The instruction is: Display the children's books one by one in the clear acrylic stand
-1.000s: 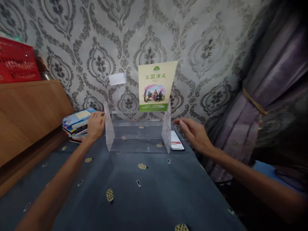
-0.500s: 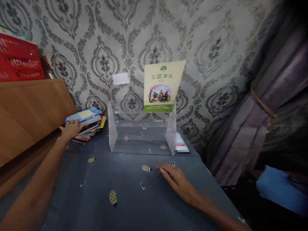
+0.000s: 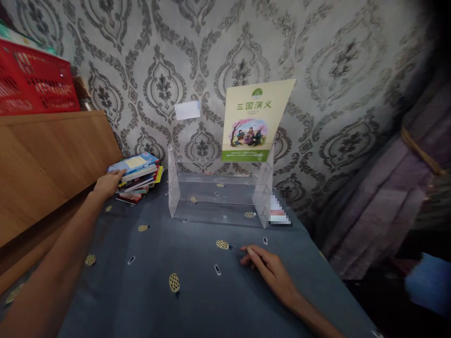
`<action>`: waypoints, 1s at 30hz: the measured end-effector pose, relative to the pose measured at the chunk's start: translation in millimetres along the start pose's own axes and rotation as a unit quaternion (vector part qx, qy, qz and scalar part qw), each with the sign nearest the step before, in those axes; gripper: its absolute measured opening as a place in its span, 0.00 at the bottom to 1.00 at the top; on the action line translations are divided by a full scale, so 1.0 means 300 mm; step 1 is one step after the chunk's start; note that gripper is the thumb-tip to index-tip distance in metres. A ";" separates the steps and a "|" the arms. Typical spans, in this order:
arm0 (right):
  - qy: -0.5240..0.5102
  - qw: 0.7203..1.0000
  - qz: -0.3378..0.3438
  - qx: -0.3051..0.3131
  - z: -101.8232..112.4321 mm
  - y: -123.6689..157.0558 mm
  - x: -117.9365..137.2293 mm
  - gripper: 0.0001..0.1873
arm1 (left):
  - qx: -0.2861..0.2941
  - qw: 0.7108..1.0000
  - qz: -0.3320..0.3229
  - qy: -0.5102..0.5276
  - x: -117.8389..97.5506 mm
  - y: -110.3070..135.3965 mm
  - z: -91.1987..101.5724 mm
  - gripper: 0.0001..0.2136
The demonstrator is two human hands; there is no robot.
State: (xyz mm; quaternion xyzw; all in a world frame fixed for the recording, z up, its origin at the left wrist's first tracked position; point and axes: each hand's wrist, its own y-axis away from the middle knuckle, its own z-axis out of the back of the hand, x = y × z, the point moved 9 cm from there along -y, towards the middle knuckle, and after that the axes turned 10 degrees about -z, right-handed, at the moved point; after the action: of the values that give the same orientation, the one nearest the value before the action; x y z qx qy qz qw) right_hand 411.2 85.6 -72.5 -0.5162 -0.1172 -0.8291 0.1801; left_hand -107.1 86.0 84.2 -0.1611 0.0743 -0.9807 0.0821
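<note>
At nine o'clock my left hand (image 3: pixel 107 184) touches the blue-covered book (image 3: pixel 136 162) topping the stack (image 3: pixel 141 182), whether gripping I cannot tell, while at five o'clock my right hand (image 3: pixel 270 268) curls loosely, fingers slightly apart, over the tablecloth (image 3: pixel 141 300).

book stack (image 3: pixel 139 176) with spine lettering seemingly too small, blurred

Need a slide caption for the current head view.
Left hand at the book stack, right hand in front of a clear rack displaying one cream-and-green book.
</note>
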 end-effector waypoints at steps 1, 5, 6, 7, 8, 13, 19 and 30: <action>-0.003 1.000 -0.001 -0.002 0.001 -0.001 -0.001 0.36 | 0.000 1.000 0.004 -0.012 -0.008 0.003 0.005 0.33; -0.014 1.000 -0.003 -0.006 0.003 -0.006 -0.005 0.37 | 0.020 0.997 0.028 -0.063 -0.024 0.009 0.012 0.32; -0.015 1.000 -0.003 -0.006 0.003 -0.007 -0.005 0.37 | 0.024 0.997 0.031 -0.071 -0.030 0.011 0.015 0.32; -0.017 1.000 -0.003 -0.005 0.003 -0.008 -0.006 0.37 | 0.026 0.996 0.035 -0.078 -0.037 0.014 0.019 0.31; -0.018 1.000 -0.003 -0.002 0.002 -0.009 -0.006 0.37 | 0.026 0.995 0.039 -0.083 -0.046 0.017 0.025 0.30; -0.023 1.000 -0.001 0.007 0.001 -0.013 -0.005 0.37 | 0.016 0.994 0.042 -0.097 -0.128 0.033 0.070 0.24; -0.025 1.000 0.002 0.016 0.001 -0.008 0.009 0.36 | -0.065 0.993 -0.019 -0.099 -0.281 0.070 0.135 0.20; -0.021 1.000 0.011 0.014 -0.002 -0.009 -0.002 0.37 | -0.072 0.997 0.002 -0.033 -0.099 0.100 0.015 0.26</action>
State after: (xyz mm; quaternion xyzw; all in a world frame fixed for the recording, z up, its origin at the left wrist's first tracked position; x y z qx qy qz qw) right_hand 409.9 87.9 -73.4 -0.5324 -0.1271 -0.8142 0.1936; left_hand -73.8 61.8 74.4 -0.1989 0.1426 -0.9667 0.0747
